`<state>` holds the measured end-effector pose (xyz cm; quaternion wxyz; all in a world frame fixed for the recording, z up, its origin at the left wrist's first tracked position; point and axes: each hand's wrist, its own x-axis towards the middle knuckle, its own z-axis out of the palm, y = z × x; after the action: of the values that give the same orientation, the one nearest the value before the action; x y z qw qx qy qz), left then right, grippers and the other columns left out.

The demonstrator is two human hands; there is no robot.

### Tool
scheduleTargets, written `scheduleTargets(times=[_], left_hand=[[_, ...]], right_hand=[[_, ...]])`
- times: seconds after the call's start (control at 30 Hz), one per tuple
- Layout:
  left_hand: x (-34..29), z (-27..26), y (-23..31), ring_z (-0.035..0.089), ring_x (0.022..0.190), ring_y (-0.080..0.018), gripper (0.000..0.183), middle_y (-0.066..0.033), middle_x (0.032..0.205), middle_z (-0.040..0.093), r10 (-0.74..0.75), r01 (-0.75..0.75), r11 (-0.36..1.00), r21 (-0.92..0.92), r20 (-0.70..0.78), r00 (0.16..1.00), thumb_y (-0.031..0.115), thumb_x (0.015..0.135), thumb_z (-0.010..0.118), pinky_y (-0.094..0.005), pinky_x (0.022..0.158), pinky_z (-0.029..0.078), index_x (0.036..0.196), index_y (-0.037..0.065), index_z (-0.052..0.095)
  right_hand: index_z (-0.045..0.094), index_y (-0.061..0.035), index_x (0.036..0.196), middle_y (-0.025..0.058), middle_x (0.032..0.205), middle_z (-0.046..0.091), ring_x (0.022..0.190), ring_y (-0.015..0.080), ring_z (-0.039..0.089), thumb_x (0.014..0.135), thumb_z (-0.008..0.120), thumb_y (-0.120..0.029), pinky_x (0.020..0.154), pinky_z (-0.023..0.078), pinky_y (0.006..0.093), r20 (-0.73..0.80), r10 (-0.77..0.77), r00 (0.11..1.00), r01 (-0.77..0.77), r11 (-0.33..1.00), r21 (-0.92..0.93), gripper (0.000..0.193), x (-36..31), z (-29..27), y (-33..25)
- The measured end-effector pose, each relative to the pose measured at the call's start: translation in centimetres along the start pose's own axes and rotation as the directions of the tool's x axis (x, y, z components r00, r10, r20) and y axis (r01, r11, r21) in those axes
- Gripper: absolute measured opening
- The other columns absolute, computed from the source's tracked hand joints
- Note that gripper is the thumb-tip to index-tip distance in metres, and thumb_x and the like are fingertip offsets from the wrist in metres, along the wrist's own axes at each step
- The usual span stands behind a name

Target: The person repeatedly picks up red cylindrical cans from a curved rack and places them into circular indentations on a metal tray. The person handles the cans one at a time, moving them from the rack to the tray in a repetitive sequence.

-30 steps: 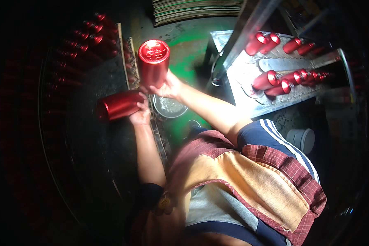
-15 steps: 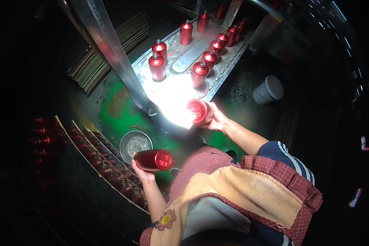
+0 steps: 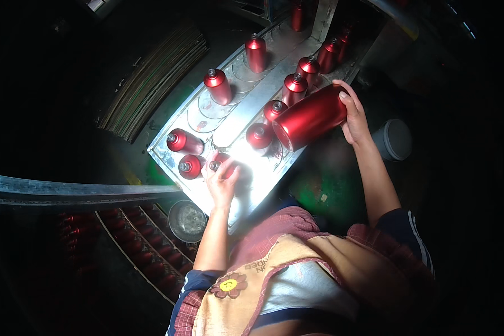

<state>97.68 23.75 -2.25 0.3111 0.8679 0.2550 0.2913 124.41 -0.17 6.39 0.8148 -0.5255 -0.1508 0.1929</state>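
In my right hand [image 3: 353,117] is a shiny red bottle [image 3: 313,116], tilted with its flat base toward the lower left, raised over the right edge of the metal conveyor [image 3: 204,103]. The fingers wrap its other end, so its neck is hidden. My left hand [image 3: 222,187] has its fingers around the top of another red bottle [image 3: 224,161] at the conveyor's near end, in strong glare. Just left of that hand, a red bottle [image 3: 190,167] and a second one [image 3: 183,141] stand on the conveyor. Several more line its right side, among them a red bottle [image 3: 259,136] beneath the raised one.
A metal bowl [image 3: 187,220] holding clear liquid sits left of my left forearm. Rows of red bottles [image 3: 131,246] with cardboard dividers lie at lower left. Stacked flat sheets [image 3: 154,78] are at upper left. A white bucket [image 3: 396,140] stands right of my right forearm.
My left hand has moved from beside the bowl up to the conveyor with its bottle. My right hand has gone up and right, its bottle turned sideways. The view has shifted toward the conveyor.
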Motion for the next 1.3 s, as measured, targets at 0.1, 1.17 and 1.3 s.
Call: scheduleTargets(times=[0.1, 1.17, 1.3], left_hand=[[1.4, 4.8, 2.5, 0.047, 0.122, -0.034, 0.036, -0.0179, 0.137, 0.05, -0.163, 0.156, 0.98, 0.124, 0.05, 0.985, 0.012, 0.07, 0.081, -0.0423, 0.104, 0.038, 0.104, 0.02, 0.075], [-8.8, -10.9, -7.3, 0.061, 0.105, -0.0202, 0.043, -0.0098, 0.118, 0.061, -0.38, 0.404, 0.747, -0.527, 0.16, 0.911, 0.005, 0.085, 0.067, -0.0312, 0.088, 0.049, 0.127, 0.004, 0.06], [-14.1, -15.3, -9.0, 0.059, 0.09, -0.0128, 0.033, -0.0058, 0.108, 0.06, -0.454, 0.488, 0.653, -0.579, 0.218, 0.864, 0.005, 0.086, 0.067, -0.0253, 0.071, 0.051, 0.119, 0.002, 0.065]], right_hand=[[0.061, -0.0079, 0.121, 0.0054, 0.118, 0.06, 0.105, 0.017, 0.058, 0.086, 0.066, -0.017, 0.096, 0.044, 0.0296, 0.205, -0.276, 0.939, 0.328, 0.898, -0.293, 0.037, 8.1, 2.1, -1.8], [0.061, -0.0095, 0.127, 0.0141, 0.13, 0.057, 0.121, 0.0256, 0.053, 0.078, 0.077, -0.032, 0.105, 0.04, 0.0362, 0.492, 0.256, 0.832, 0.324, 0.495, -0.806, 0.056, -5.1, 14.0, 15.4], [0.064, -0.0086, 0.121, 0.0148, 0.124, 0.059, 0.119, 0.0265, 0.053, 0.081, 0.074, -0.026, 0.102, 0.041, 0.0355, 0.354, 0.061, 0.933, 0.214, 0.696, -0.685, 0.044, -6.5, 17.5, 20.4]])
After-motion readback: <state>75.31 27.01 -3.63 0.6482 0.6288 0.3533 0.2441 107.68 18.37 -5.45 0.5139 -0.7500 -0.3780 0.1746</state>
